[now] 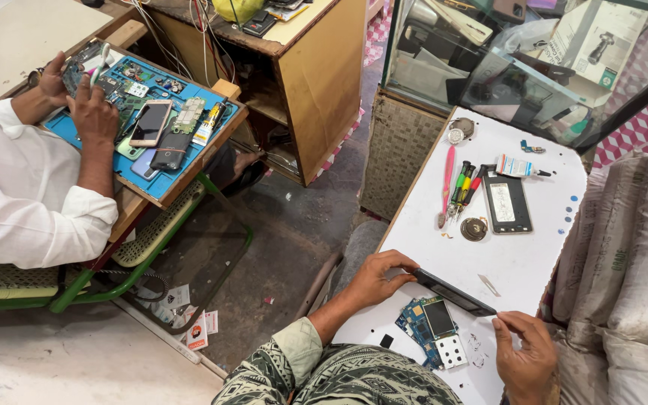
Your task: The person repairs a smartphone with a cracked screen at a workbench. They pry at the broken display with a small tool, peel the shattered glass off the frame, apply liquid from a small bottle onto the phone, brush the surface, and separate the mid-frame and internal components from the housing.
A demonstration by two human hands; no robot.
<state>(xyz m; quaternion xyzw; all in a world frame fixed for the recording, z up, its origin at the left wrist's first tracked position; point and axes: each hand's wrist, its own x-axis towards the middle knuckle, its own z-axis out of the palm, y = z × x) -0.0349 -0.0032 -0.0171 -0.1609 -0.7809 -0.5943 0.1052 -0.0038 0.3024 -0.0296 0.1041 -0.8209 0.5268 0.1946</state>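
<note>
My left hand (375,276) grips one end of a thin black phone part (453,292), held on edge just above a white table (523,259). My right hand (525,351) pinches its other end near the table's front. Right below the part lies a blue circuit board (430,324) with a dark chip and a white piece. Farther back rests an opened phone (507,204), face down, next to several screwdrivers (465,185) and a round metal piece (474,229).
A glass cabinet (504,60) stands behind the table and filled sacks (628,255) lean on its right. At left another person in a white shirt (24,195) works over a blue mat (155,180) with phones and boards. A wooden desk (316,75) stands behind.
</note>
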